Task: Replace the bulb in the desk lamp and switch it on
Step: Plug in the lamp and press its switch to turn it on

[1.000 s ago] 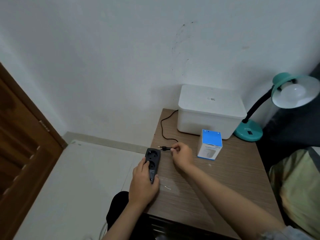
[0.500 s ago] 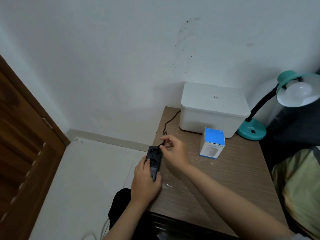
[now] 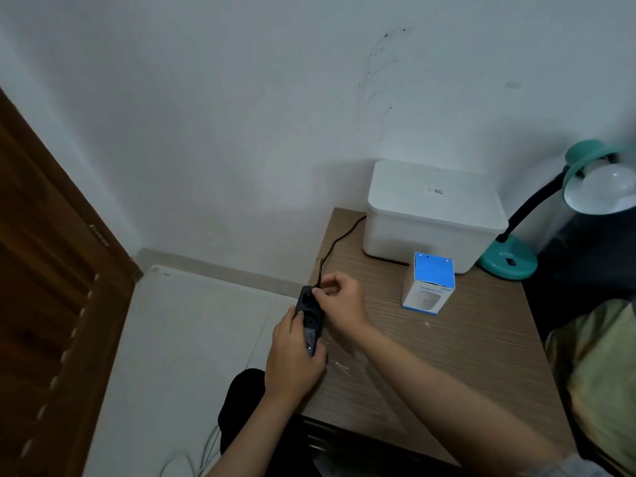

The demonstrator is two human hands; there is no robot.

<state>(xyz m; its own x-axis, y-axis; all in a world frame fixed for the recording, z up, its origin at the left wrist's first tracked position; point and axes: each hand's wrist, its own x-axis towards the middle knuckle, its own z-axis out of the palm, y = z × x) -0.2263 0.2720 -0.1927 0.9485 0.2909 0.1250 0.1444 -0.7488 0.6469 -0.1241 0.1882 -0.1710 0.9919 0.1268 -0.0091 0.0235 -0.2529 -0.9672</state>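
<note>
A teal desk lamp (image 3: 508,261) stands at the table's far right corner, its shade (image 3: 600,191) holding a white bulb (image 3: 616,180) that is unlit. Its black cord (image 3: 339,241) runs along the table's left edge. My left hand (image 3: 292,359) grips a black power strip (image 3: 309,313) at the table's left edge. My right hand (image 3: 339,302) pinches the lamp's plug at the strip's top socket; the plug itself is hidden by my fingers. A blue and white bulb box (image 3: 428,284) stands upright in the middle of the table.
A white lidded box (image 3: 433,215) sits at the back of the wooden table (image 3: 464,356) against the wall. A brown door (image 3: 44,304) is at the left. A green cushion (image 3: 602,370) lies at the right. Thin cables (image 3: 192,459) trail on the floor.
My right hand has carried the plug leftward from beside the power strip onto its top socket. The left hand has kept its hold on the strip.
</note>
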